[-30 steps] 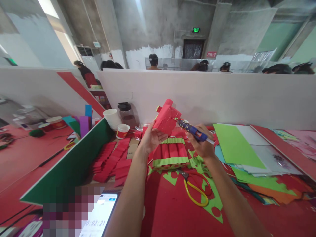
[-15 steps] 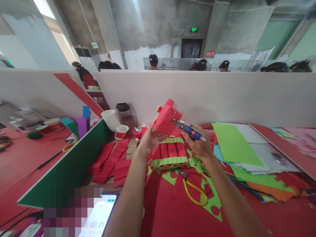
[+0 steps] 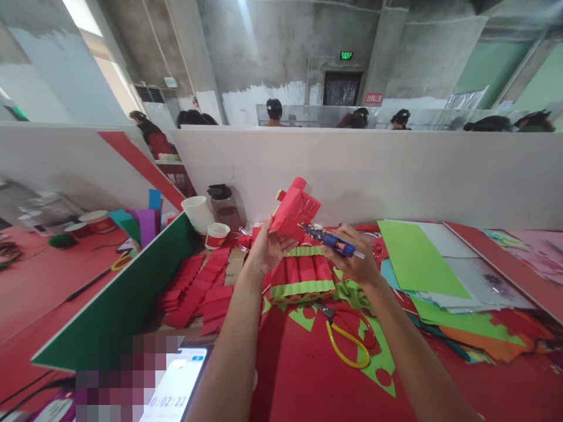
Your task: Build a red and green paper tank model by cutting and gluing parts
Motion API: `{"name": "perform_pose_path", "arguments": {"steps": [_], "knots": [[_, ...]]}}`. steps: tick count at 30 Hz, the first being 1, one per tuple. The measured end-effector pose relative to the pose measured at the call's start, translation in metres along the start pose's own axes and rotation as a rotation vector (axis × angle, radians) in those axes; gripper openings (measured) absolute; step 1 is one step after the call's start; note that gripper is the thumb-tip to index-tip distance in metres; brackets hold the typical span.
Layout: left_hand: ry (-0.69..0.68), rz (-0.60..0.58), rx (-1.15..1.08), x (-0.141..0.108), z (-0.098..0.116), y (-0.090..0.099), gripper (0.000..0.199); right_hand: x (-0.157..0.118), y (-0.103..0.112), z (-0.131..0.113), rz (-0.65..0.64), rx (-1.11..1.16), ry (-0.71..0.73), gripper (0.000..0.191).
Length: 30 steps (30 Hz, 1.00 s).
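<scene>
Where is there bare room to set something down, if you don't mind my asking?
Bare red tabletop lies between the left forearm and the scissors, and nearer than the stacked sheets, right of the right forearm. Red strips crowd the left; green scraps, the middle.

I have the glue gun [image 3: 329,239] right of the paper piece [image 3: 288,212], scissors [image 3: 328,312] on the table [image 3: 290,375] before the paper rolls [image 3: 308,269], paper strips [image 3: 197,287] left, stacked sheets [image 3: 422,258] right, the partition [image 3: 396,176] behind them.

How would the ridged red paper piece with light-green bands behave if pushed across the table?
The ridged red piece looks papery, so it is probably light and easily dented. Lying broad and low, it would likely slide rather than tip.
</scene>
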<state>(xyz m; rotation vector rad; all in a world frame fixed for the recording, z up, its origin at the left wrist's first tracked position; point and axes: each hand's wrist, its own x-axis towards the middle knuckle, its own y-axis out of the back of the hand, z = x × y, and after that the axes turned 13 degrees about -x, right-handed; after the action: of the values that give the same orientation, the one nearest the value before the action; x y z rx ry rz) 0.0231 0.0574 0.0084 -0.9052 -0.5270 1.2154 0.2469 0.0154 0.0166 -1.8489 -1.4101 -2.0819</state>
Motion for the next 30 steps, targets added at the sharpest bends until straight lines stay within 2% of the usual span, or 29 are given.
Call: {"name": "perform_pose_path", "arguments": {"steps": [3,8,16,19,25,30], "knots": [[0.009,-0.001,0.006,0.001,0.000,0.000,0.053,-0.001,-0.004,0.003,-0.065,-0.046,0.056,0.025],[0.006,-0.008,0.013,0.000,0.000,-0.001,0.052,-0.002,-0.006,0.002,-0.051,-0.124,0.041,0.027],[0.035,-0.035,0.055,-0.001,-0.001,0.000,0.056,-0.001,0.004,0.012,0.206,-0.172,-0.130,0.028],[0.031,-0.038,0.051,-0.002,-0.001,-0.001,0.056,0.000,0.006,0.016,0.254,-0.165,-0.174,0.028],[0.034,-0.024,0.038,-0.003,-0.001,-0.004,0.052,0.000,0.005,0.014,0.229,-0.164,-0.177,0.030],[0.011,-0.013,0.014,-0.003,-0.001,-0.005,0.052,-0.001,-0.002,0.011,0.129,-0.173,-0.128,0.032]]}}
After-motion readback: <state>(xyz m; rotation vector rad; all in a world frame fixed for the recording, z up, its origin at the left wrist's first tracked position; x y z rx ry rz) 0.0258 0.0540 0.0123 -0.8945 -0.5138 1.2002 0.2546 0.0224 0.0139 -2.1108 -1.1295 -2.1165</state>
